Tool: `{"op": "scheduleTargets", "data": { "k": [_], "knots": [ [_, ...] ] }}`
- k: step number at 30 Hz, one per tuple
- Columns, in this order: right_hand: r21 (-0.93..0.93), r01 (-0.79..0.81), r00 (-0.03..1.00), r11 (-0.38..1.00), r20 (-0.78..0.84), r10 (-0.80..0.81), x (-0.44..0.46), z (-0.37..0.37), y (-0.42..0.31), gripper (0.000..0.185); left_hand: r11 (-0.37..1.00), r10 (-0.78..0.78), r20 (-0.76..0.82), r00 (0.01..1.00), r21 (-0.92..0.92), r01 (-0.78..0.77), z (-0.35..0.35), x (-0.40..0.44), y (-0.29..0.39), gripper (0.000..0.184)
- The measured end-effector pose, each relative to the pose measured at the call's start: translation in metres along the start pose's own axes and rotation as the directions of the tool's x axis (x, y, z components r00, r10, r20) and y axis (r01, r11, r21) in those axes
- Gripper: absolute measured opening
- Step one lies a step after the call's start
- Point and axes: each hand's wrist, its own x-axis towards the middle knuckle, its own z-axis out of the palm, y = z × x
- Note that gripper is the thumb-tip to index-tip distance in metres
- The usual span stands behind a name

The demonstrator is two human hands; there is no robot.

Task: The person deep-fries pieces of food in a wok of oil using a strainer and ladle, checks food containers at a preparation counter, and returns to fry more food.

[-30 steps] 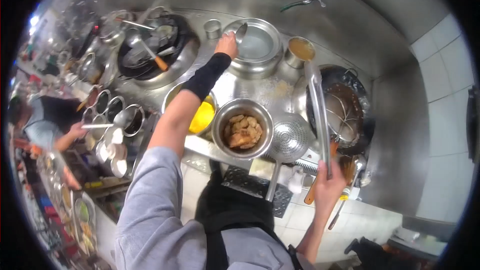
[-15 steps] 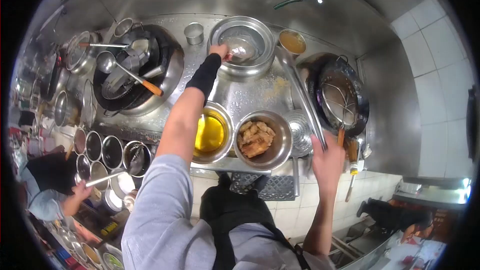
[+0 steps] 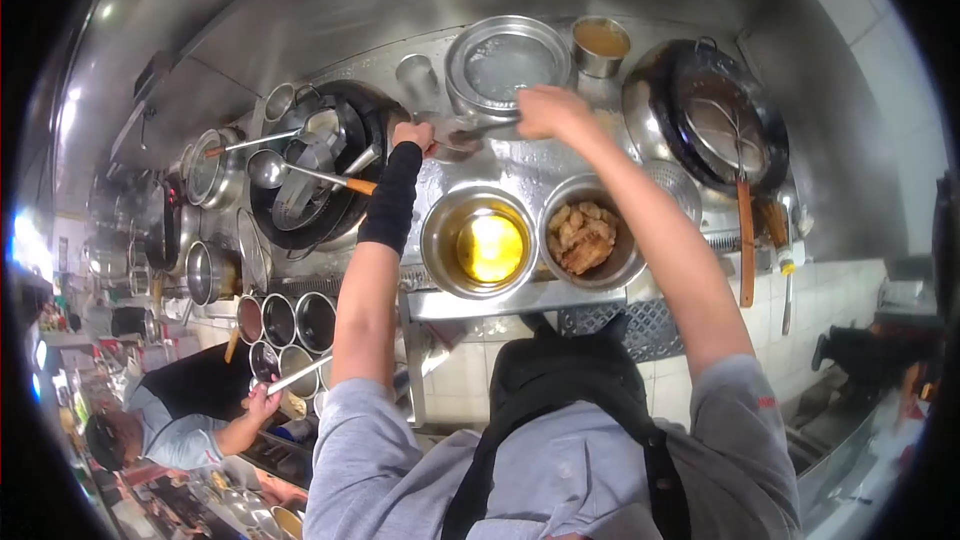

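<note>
My left hand (image 3: 414,137), below a black wrist sleeve, is closed round the edge of something small, metallic and blurred. My right hand (image 3: 550,112) grips the handle of a metal utensil (image 3: 490,129), which points left towards my left hand; its far end is smeared by motion. Both hands are over the steel counter, just in front of a round pot of clear liquid (image 3: 508,62). Nearer my body stand a steel pot of yellow oil (image 3: 492,246) and a steel pot of browned fried pieces (image 3: 582,237), partly covered by my right forearm.
Left is a wok (image 3: 375,120) heaped with ladles and strainers. At right, another wok (image 3: 650,90) holds a wire skimmer (image 3: 745,230). A cup of brownish liquid (image 3: 600,40) stands at the back. A co-worker (image 3: 180,430) holds a long handle over several pots at lower left.
My right hand has moved left and up from beside the right wok with its utensil. My left hand has drawn back from the pot of clear liquid. The view has shifted.
</note>
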Motion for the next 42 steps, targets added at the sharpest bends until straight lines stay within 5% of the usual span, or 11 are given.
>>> {"op": "scheduleTargets", "data": {
  "k": [6,8,10,15,19,22,28,31,34,35,42],
  "knots": [
    [0.000,0.007,1.000,1.000,-0.024,-0.007,-0.001,0.027,0.006,0.039,0.998,-0.024,-0.063,0.998,0.049,0.027,-0.014,-0.002,-0.031,0.016],
    [0.022,0.042,0.995,0.999,-0.089,-0.039,0.004,0.053,-0.008,0.036,0.881,0.175,-0.104,0.979,0.461,-0.108,-0.012,-0.003,-0.038,0.024],
    [0.006,0.035,0.991,0.999,-0.132,-0.034,-0.006,0.057,-0.009,0.032,0.597,0.384,-0.055,0.922,0.777,-0.202,-0.004,-0.006,-0.028,0.037],
    [0.143,-0.122,0.942,0.982,-0.295,0.160,-0.062,0.051,0.012,0.019,0.538,0.451,-0.029,0.892,0.807,-0.245,-0.002,-0.051,0.005,0.051],
    [0.232,-0.224,0.832,0.947,-0.461,0.310,-0.031,0.079,0.047,0.021,0.530,0.465,-0.050,0.884,0.815,-0.233,-0.010,-0.020,0.002,0.040],
    [0.295,-0.226,0.831,0.928,-0.438,0.342,0.005,0.087,0.063,0.024,0.591,0.420,-0.033,0.907,0.768,-0.246,-0.009,-0.009,0.022,0.045],
    [0.378,-0.095,0.974,0.921,-0.155,0.165,-0.011,0.038,0.066,0.029,0.437,0.483,0.104,0.869,0.832,-0.342,-0.013,0.029,0.032,0.043],
    [0.418,-0.181,0.880,0.890,-0.335,0.336,-0.026,0.037,0.051,0.030,0.435,0.427,0.121,0.896,0.841,-0.321,-0.014,0.029,0.043,0.042],
    [0.343,-0.212,0.850,0.915,-0.396,0.346,-0.012,0.053,0.059,0.031,0.464,0.376,0.102,0.921,0.840,-0.283,-0.022,0.033,0.040,0.043],
    [0.362,-0.197,0.844,0.911,-0.410,0.345,-0.005,0.062,0.061,0.030,0.360,0.450,0.131,0.883,0.879,-0.314,-0.026,0.048,0.028,0.043],
    [0.449,-0.140,0.926,0.882,-0.255,0.277,-0.026,0.044,0.055,0.026,0.570,0.338,0.082,0.937,0.774,-0.274,-0.031,0.054,0.020,0.040]
  ]
}}
